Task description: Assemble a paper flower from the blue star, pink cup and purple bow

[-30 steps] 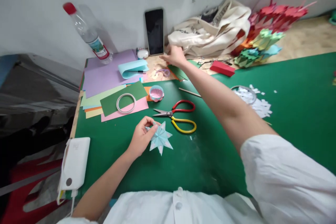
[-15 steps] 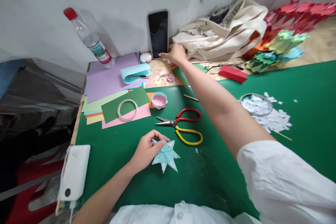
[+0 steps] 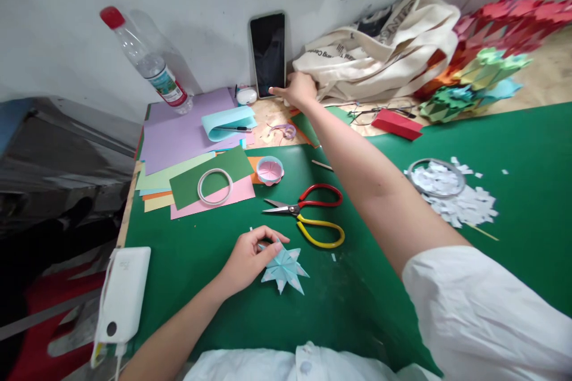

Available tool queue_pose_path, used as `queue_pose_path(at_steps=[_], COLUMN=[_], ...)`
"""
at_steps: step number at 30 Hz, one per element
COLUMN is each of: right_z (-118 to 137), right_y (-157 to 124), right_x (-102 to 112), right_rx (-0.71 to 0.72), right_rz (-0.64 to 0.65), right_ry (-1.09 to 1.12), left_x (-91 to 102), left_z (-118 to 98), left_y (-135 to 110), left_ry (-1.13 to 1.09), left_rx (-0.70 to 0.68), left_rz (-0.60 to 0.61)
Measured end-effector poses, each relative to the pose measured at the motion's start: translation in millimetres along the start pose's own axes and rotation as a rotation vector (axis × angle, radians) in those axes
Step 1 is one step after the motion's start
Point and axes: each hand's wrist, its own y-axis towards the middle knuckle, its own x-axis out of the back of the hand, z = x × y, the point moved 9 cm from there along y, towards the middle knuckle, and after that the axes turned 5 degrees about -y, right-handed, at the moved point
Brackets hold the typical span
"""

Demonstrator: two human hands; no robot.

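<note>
My left hand (image 3: pixel 252 259) pinches a light blue folded paper star (image 3: pixel 285 271) by its upper left side, between thumb and fingers. The star has several points with pale patches, and part of it hides behind my fingers. My right hand (image 3: pixel 299 90) reaches far forward to the phone (image 3: pixel 268 55), which leans upright against the wall with a dark screen. Its thumb stretches across the lower screen; the other fingers are largely hidden. Scissors (image 3: pixel 292 209) with one red and one yellow handle lie open beyond the star.
Left are coloured paper sheets (image 3: pixel 183 128), a tape roll (image 3: pixel 201 193), a pink-and-blue paper cup (image 3: pixel 270 171), a bottle (image 3: pixel 167 86) and a white power bank (image 3: pixel 125 294). Right are a cloth bag (image 3: pixel 384 68), glasses (image 3: pixel 379 112), folded paper pieces (image 3: pixel 487 68) and white paper scraps (image 3: pixel 469 202).
The star has tilted slightly and shifted a little right in my left hand. My right hand stays at the phone. The whole view has shifted slightly.
</note>
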Motion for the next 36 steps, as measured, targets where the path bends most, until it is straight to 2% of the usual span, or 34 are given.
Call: queue_pose_path(at_steps=[7,10,12,14,17,20,22,25,29,36], right_z=[5.3,13.2,21.4,30.4,37.7,40.0,35.8,26.6,17.1,3.0], right_y=[-12.2,-29.7,-53.4,-89.8,-165.4,-251.5,-299.3,-341.7,-347.6,-311.6], right_x=[5.9,20.6,37.4,55.3,74.4,79.4,80.4,79.2,73.7,69.0], right_rx=[-0.028,0.016,0.087,0.188,0.318,0.46,0.523,0.579,0.614,0.585], right_rz=[0.004,-0.009,-0.03,-0.033,0.027,0.155,0.194,0.2,0.174,0.085], right_ry=[0.038,0.078,0.116,0.151,0.166,0.125,0.059,-0.03,-0.085,-0.092], left_x=[1.3,0.6,0.0,-0.2,0.7,0.9,0.6,0.9,2.0,3.3], left_z=[-1.2,-3.1,-4.0,-5.0,-7.3,-10.2,-11.8,-13.5,-14.1,-14.7], left_y=[1.6,1.2,0.6,0.3,0.4,1.5,2.9,6.1,12.1,23.4], left_ry=[0.042,0.054,0.058,0.055,0.036,0.012,0.005,0.01,0.021,-0.046], left_rx=[-0.017,-0.05,-0.075,-0.102,-0.142,-0.169,-0.178,-0.186,-0.193,-0.193], left_rz=[-0.028,-0.041,-0.048,-0.057,-0.079,-0.087,-0.082,-0.074,-0.061,-0.024])
